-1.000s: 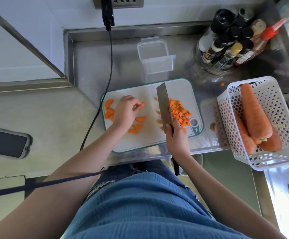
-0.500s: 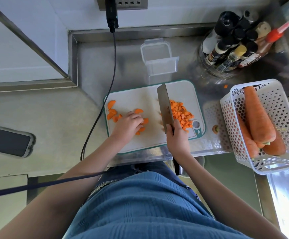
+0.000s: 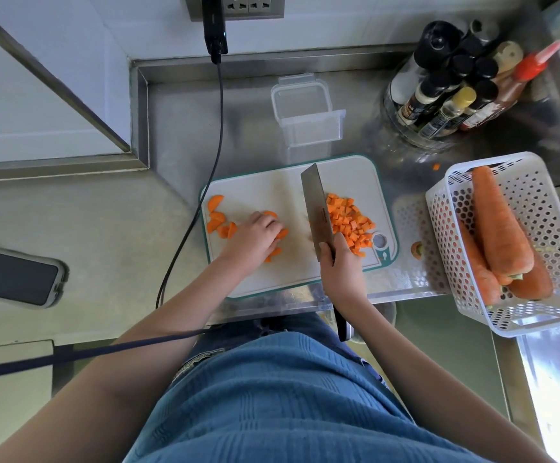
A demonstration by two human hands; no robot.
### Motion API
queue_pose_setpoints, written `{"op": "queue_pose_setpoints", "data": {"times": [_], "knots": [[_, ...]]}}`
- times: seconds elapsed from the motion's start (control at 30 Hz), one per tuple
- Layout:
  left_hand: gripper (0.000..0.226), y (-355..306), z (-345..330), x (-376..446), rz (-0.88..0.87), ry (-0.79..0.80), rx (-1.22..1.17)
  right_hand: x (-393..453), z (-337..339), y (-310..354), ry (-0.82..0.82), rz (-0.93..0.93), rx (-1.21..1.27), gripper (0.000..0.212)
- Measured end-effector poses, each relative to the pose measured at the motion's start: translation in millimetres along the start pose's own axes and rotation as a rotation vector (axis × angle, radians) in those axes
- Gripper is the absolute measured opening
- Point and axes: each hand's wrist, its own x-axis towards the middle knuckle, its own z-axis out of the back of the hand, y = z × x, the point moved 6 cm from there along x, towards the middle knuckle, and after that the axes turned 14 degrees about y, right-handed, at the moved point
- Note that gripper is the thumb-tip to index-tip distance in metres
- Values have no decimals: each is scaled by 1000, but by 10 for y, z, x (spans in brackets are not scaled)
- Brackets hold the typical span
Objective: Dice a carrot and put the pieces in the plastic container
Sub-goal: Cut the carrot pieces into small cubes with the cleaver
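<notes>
Right hand (image 3: 340, 272) is wrapped round the handle of the knife (image 3: 317, 208), thumb up near the blade's heel; blade stands on edge w/ its tip pointing away from the person, across the middle of the cutting board (image 3: 288, 192). Left hand (image 3: 255, 238) lies palm down on the board, fingers curled over a few carrot slices (image 3: 282, 233) – looks like it's gathering or pinching them, but the fingertips are hidden so can't tell exactly how many it has hold of. More half-round slices (image 3: 216, 217) sit loose near the board's left edge, apart from the hand. Diced carrot (image 3: 348, 222) is piled just right of the blade, touching or nearly touching its flat side, running toward the board's hanging hole at the right corner. Plastic container (image 3: 307, 111) stands open on the steel counter (image 3: 185, 128) just beyond the board's far edge, nothing orange visible inside it. To the right, a white basket (image 3: 539, 202) holds approx. three whole carrots (image 3: 502, 225), and its lid or tray sits under/beside it. A cut carrot end (image 3: 416, 248) lies on the counter btw. board and basket; one small orange bit (image 3: 436, 167) lies farther back. Bottles (image 3: 455, 91) are grouped in a clear round holder at back right. A phone (image 3: 14, 277) lies face up on the lower surface at left, well apart from the board. A black cable (image 3: 218, 128) runs from the wall plug (image 3: 214, 25) down past the board's left side.
</notes>
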Motion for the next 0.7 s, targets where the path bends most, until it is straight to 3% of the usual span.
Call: {"op": "queue_pose_setpoints", "data": {"times": [0.1, 0.23, 0.37, 0.47, 0.6, 0.7], "knots": [[31, -13, -33, 20, -87, 40, 80, 0, 10, 6, -1, 14, 17, 17], [23, -99, -58, 25, -326, 129, 173, -10, 14, -4, -7, 24, 29, 19], [24, -145, 40, 93, -443, 134, 138, -23, 10, -22, -14, 23, 18, 18], [44, -77, 107, 43, -372, 58, 35, -28, 0, -21, -11, 21, 15, 19], [39, 233, 237, -191, -74, -192, -214, -4, -12, -21, -2, 1, 9, 19], [43, 387, 189, -154, 17, -137, -194, 2, -20, -10, -6, 16, 15, 18]]}}
